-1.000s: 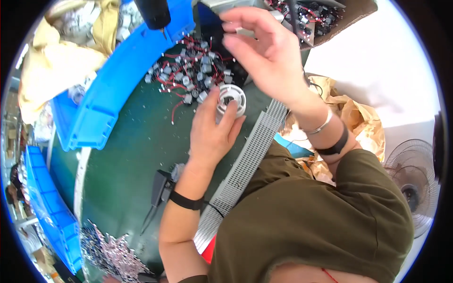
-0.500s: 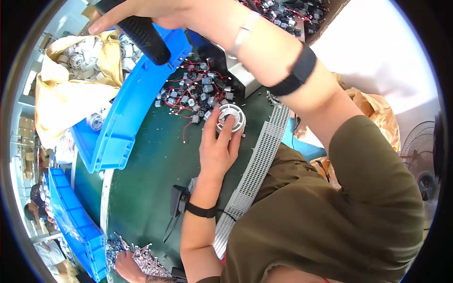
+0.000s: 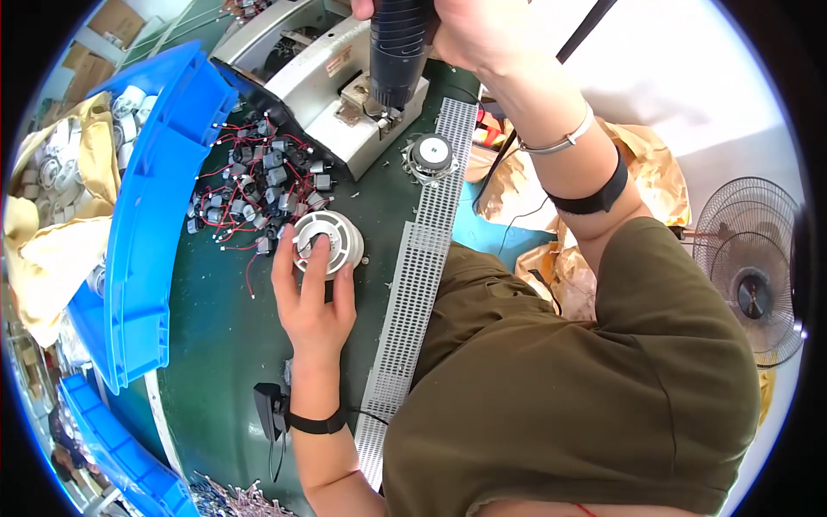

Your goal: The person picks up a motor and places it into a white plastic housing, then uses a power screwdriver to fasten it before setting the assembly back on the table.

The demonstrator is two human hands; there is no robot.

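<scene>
A round white plastic housing [image 3: 349, 239] with a spoked rim sits on the green work surface. My left hand [image 3: 315, 314] is closed around its near side, with fingertips reaching into the middle. In my right hand [image 3: 482, 39], at the top, is a black power screwdriver [image 3: 398, 52], its nose pointing down. That nose is above a silver metal fixture [image 3: 340, 108], apart from the housing; its tip is hard to make out. Just beyond the housing lies a heap of small motors [image 3: 271, 177] with red and black wires.
A long blue bin [image 3: 142, 215] stands left, beside a yellow cloth [image 3: 60, 233] with white plastic parts. A perforated metal strip [image 3: 405, 284] edges the surface on my side, a round silver-and-black part [image 3: 431, 155] by its far end. A black device [image 3: 270, 409] sits near my left wrist.
My right hand has carried the screwdriver from over the blue bin to over the metal fixture. My left hand stays on the housing while the view shifts. Another person's hand, lower left, is gone from view.
</scene>
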